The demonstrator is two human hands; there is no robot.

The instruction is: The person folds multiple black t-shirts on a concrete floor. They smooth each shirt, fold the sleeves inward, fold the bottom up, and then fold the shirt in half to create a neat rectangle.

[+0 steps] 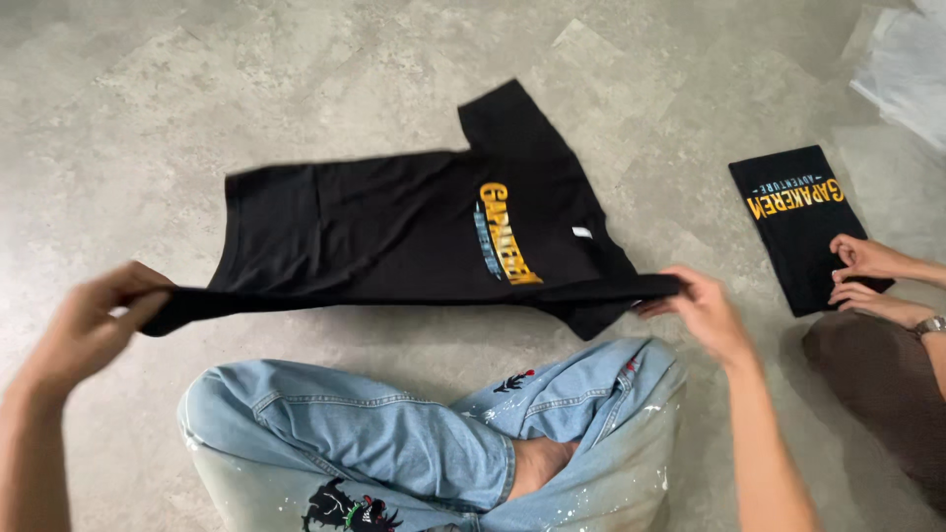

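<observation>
A black T-shirt (394,222) with a yellow and blue print lies spread on the grey floor in front of my crossed legs in light blue jeans. Its near edge is lifted off the floor and stretched in a straight line between my hands. My left hand (89,325) pinches the hem end at the left. My right hand (705,305) pinches the shoulder end at the right. The far sleeve points away toward the upper middle.
At the right, another person's two hands (867,276) press on a folded black T-shirt (803,222) with the same print; their brown-clad knee is below. A pale plastic bag (912,69) lies at the top right corner.
</observation>
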